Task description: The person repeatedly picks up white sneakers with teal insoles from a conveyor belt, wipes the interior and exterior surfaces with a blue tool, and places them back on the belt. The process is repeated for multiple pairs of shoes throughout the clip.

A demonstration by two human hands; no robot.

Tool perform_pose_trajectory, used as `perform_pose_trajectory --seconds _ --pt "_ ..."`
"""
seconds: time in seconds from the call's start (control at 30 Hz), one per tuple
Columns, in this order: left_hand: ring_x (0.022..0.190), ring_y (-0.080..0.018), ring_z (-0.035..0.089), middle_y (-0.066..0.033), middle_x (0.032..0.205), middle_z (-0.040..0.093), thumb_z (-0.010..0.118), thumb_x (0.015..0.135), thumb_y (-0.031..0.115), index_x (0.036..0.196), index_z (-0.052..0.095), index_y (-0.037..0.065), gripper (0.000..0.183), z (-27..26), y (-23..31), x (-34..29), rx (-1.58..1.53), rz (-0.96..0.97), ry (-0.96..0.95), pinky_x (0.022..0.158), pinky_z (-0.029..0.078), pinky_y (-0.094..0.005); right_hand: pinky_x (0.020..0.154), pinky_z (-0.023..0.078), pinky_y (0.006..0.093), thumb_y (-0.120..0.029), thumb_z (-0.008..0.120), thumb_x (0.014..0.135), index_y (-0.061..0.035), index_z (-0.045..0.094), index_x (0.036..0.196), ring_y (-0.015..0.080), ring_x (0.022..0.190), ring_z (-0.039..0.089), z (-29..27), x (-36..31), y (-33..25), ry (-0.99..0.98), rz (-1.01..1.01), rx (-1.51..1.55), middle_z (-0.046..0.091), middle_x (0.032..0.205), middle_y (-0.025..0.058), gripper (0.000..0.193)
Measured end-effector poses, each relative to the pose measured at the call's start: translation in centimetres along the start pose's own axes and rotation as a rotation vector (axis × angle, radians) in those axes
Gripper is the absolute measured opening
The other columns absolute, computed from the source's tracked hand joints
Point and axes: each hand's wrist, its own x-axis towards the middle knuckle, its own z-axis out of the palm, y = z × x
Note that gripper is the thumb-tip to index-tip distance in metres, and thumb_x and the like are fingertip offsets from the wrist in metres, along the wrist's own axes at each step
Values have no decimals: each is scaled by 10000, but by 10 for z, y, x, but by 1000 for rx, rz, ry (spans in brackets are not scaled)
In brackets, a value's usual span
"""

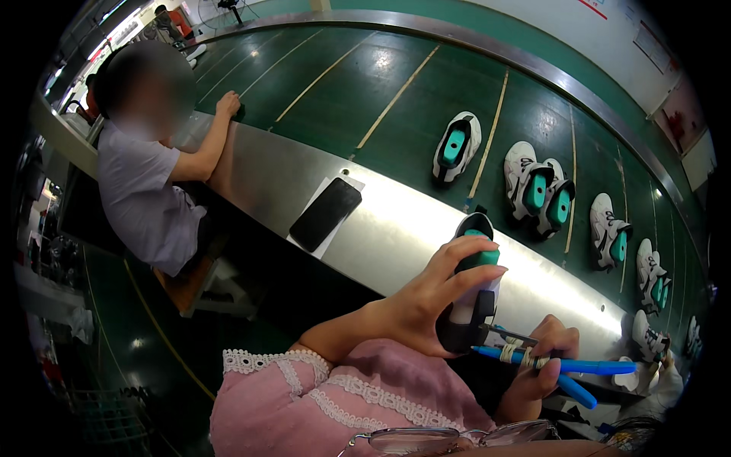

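Note:
My left hand (422, 301) is closed round a white and black sneaker (457, 335) with a green shoe last (478, 228) in its opening. The thumb and fingers lie over the last and the shoe's side, hiding much of the upper. In my right hand (550, 346) are blue pens (601, 367) bound with pale rubber bands or string. A thin metal tool (509, 332) lies along them. Its tip and a pen tip are close to the sneaker's black part; I cannot tell whether they touch it.
A steel ledge (403, 221) runs along the green conveyor belt (327, 91), which carries several white sneakers (457, 148) on green lasts. A black phone (326, 215) lies on paper on the ledge. At the left a co-worker (148, 183) sits with one hand at the belt.

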Motion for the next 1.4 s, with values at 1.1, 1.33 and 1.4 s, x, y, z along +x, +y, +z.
perform_pose_trajectory --seconds 1.1,1.33,1.4 --pt "1202 -251 392 -111 1271 358 704 694 222 1262 431 221 631 51 -21 -95 377 342 64 1050 226 -478 515 280 191 -257 363 919 -109 388 749 53 588 324 -51 -1 119 406 312 248 352 687 -15 226" --pt "1068 -99 411 -7 1097 385 673 727 435 1145 482 386 462 81 -67 -153 883 495 -27 1000 250 -453 531 282 202 -261 364 914 -110 378 738 59 590 321 -50 -30 155 462 476 313 325 661 -19 232" --pt "1056 -109 413 -17 1097 372 664 698 551 1114 506 346 491 81 -71 -139 821 354 54 1001 231 -456 543 286 207 -258 366 911 -114 372 736 62 595 322 -52 -31 160 447 458 325 323 662 -19 227"
